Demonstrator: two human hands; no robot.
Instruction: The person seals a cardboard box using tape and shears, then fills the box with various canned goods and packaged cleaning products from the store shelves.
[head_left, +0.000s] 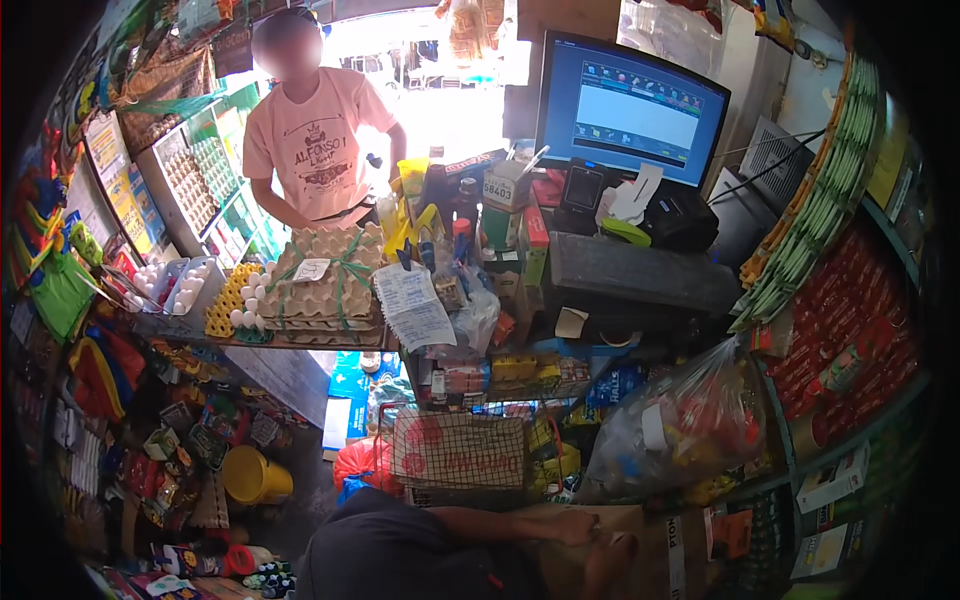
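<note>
My left forearm reaches rightward from dark clothing at the bottom centre, and my left hand (574, 526) lies low over a brown cardboard box (622, 516), its fingers apparently curled. Just below and to the right, close to it, is my right hand (611, 556), dim and partly cut off by shadow. Whether either hand holds something small cannot be made out. Beyond the hands stands a wire basket (461, 450) with a printed carton behind its mesh. A large clear plastic bag (675, 427) of mixed items hangs to the upper right of the hands.
Across the counter stands a person (319, 142), one hand near tied egg trays (326, 274). A monitor (634, 105), black printer (679, 214) and handwritten paper (415, 304) are at the counter. A yellow bucket (256, 475) sits at lower left; hanging packets (825, 180) line the right.
</note>
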